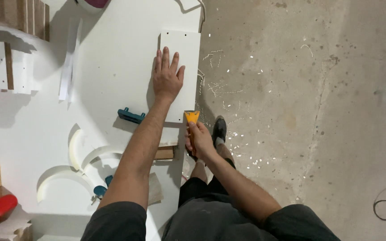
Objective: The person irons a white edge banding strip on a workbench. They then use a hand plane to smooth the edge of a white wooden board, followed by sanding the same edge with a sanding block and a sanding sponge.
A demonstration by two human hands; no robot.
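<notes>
You wear a dark grey short-sleeved shirt point(211, 223) and black shorts point(193, 187), with 2 bare forearms. Your left hand point(167, 76) and right hand point(199, 140) are gloveless. 1 black shoe point(219, 129) shows below.

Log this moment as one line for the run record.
left hand flat on white panel | right hand grips yellow scraper at panel edge

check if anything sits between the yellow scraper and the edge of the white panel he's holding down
Nothing visible does. The yellow scraper in the right hand sits right at the near corner of the white panel, which the left hand presses flat.
</notes>
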